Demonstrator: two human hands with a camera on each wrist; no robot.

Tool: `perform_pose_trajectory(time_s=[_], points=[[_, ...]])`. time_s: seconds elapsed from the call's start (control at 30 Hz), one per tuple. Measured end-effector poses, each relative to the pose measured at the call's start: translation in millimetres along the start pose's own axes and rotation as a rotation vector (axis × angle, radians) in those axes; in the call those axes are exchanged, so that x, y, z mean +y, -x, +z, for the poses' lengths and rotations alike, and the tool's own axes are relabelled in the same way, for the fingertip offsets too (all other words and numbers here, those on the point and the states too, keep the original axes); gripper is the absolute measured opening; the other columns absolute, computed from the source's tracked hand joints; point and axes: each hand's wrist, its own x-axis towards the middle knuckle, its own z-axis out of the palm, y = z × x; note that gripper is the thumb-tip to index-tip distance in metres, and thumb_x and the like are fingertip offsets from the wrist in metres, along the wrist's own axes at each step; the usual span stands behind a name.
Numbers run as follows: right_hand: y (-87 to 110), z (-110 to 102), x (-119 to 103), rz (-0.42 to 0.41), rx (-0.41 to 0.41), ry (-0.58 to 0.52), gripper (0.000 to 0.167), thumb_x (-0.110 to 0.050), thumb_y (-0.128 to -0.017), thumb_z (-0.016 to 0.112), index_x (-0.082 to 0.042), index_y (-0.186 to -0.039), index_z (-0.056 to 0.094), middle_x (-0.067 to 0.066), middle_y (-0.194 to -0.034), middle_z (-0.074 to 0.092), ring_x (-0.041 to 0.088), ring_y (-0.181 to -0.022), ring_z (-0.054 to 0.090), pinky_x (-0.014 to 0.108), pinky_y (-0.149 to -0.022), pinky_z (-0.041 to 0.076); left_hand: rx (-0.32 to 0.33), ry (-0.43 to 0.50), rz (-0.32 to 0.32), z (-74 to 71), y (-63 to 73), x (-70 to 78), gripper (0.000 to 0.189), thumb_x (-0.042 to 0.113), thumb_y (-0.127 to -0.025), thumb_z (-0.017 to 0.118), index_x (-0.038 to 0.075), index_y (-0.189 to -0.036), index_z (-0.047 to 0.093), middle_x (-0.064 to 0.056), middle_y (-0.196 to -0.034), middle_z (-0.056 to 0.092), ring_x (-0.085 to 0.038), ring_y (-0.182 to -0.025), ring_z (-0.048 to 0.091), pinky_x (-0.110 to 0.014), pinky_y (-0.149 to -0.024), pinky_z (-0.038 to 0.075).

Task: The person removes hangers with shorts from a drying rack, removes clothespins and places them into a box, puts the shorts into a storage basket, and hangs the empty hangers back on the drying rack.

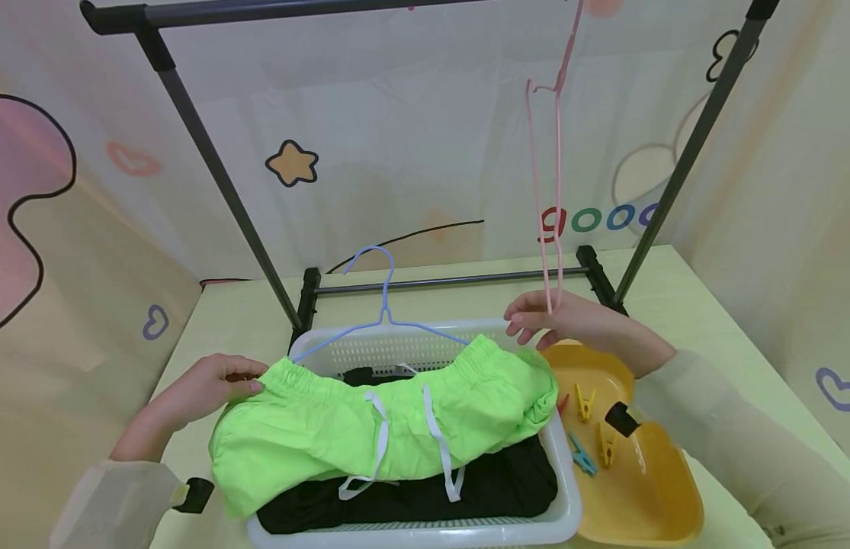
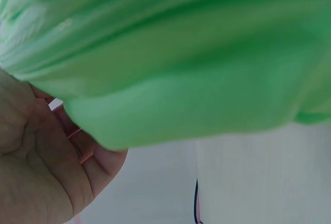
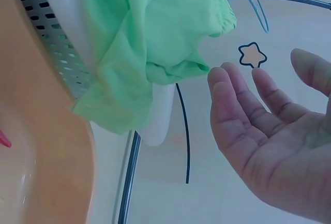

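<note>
Bright green shorts [image 1: 397, 427] with white drawstrings lie across a white basket [image 1: 569, 503], over black cloth [image 1: 493, 488]. A blue hanger [image 1: 386, 293] rises from behind their waistband, its hook upward. At the waistband's left end, my left hand [image 1: 205, 393] pinches the green cloth; in the left wrist view the cloth hides part of its fingers. My right hand [image 1: 569, 320] is raised above the basket's right rear corner, fingers loosely bent and holding nothing. In the right wrist view, its fingertips are close to the shorts' right end. A pink hanger [image 1: 558, 183] overlaps this hand.
A dark rack [image 1: 212, 145] frames the table [image 1: 699, 335], its lower bar [image 1: 452, 280] behind the basket. To the basket's right, an orange tray [image 1: 658, 488] holds several clothespins, including a blue clothespin [image 1: 582, 455]. A patterned curtain [image 1: 397, 152] closes off the back.
</note>
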Motion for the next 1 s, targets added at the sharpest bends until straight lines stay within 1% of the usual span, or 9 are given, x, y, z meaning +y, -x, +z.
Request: perform_pose_trajectory(time_s=[0.13, 0.27, 0.37, 0.5, 0.6, 0.7, 0.83, 1.0], points=[[-4.6, 2.3, -1.8, -0.001, -0.029, -0.018, 0.037, -0.025, -0.09, 0.05, 0.001, -0.116, 0.046, 0.01, -0.101, 0.058, 0.029, -0.094, 0.054, 0.035, -0.077, 0.049, 0.0, 0.003, 0.002, 0.2, 0.1, -0.3, 0.032, 0.016, -0.085, 0.057, -0.002, -0.111, 0.059, -0.014, -0.105, 0.062, 0.003, -0.083, 0.052, -0.019, -0.072, 0.045], [-9.7, 4.5, -2.7, -0.006, -0.066, -0.044, 0.036, -0.021, -0.09, 0.049, 0.001, -0.117, 0.045, 0.016, -0.105, 0.056, 0.029, -0.094, 0.054, 0.034, -0.077, 0.048, 0.004, -0.004, 0.004, 0.3, -0.1, -1.0, 0.031, 0.016, -0.085, 0.057, -0.001, -0.111, 0.059, -0.013, -0.104, 0.062, 0.003, -0.082, 0.052, -0.019, -0.071, 0.045], [-14.4, 5.0, -1.8, -0.01, -0.092, -0.059, 0.037, -0.023, -0.09, 0.048, 0.001, -0.117, 0.044, 0.019, -0.106, 0.054, 0.027, -0.092, 0.055, 0.033, -0.078, 0.048, 0.008, -0.01, 0.006, 0.2, -0.1, -1.4, 0.031, 0.015, -0.085, 0.057, -0.001, -0.111, 0.059, -0.013, -0.103, 0.062, 0.003, -0.081, 0.051, -0.019, -0.071, 0.045], [-19.7, 7.3, -2.3, -0.011, -0.134, -0.07, 0.038, -0.024, -0.09, 0.049, 0.001, -0.118, 0.044, 0.015, -0.103, 0.054, 0.024, -0.09, 0.055, 0.032, -0.078, 0.047, 0.01, -0.007, 0.007, 0.4, 0.2, -1.4, 0.03, 0.015, -0.085, 0.057, -0.001, -0.111, 0.059, -0.013, -0.104, 0.062, 0.003, -0.083, 0.051, -0.019, -0.071, 0.045], [-22.9, 9.8, -4.0, -0.003, -0.167, -0.049, 0.038, -0.022, -0.09, 0.049, 0.002, -0.119, 0.043, 0.01, -0.1, 0.053, 0.023, -0.087, 0.054, 0.032, -0.078, 0.047, 0.011, -0.003, 0.005, 0.6, 0.2, -1.5, 0.031, 0.016, -0.085, 0.057, -0.001, -0.111, 0.059, -0.014, -0.104, 0.062, 0.002, -0.084, 0.052, -0.019, -0.072, 0.045], [-26.2, 12.1, -5.6, 0.019, -0.185, -0.029, 0.039, -0.021, -0.089, 0.049, 0.003, -0.12, 0.042, 0.008, -0.094, 0.051, 0.02, -0.081, 0.051, 0.03, -0.075, 0.047, 0.014, -0.004, -0.001, 1.1, 0.0, -2.0, 0.031, 0.016, -0.085, 0.057, -0.001, -0.111, 0.059, -0.013, -0.104, 0.062, 0.002, -0.084, 0.052, -0.019, -0.072, 0.045], [-31.2, 14.6, -6.8, 0.054, -0.201, -0.002, 0.042, -0.02, -0.089, 0.05, 0.004, -0.122, 0.041, 0.007, -0.089, 0.051, 0.019, -0.076, 0.049, 0.029, -0.072, 0.047, 0.016, -0.004, -0.006, 1.6, -0.1, -3.2, 0.031, 0.016, -0.085, 0.057, 0.0, -0.111, 0.059, -0.013, -0.105, 0.061, 0.002, -0.083, 0.052, -0.019, -0.072, 0.045], [-36.2, 17.1, -8.3, 0.092, -0.223, 0.019, 0.042, -0.018, -0.086, 0.052, 0.002, -0.122, 0.041, 0.005, -0.092, 0.056, 0.018, -0.076, 0.052, 0.029, -0.071, 0.047, 0.012, -0.001, -0.006, 1.5, 0.1, -4.6, 0.032, 0.017, -0.085, 0.057, -0.001, -0.112, 0.059, -0.014, -0.105, 0.061, 0.001, -0.082, 0.052, -0.02, -0.072, 0.045]])
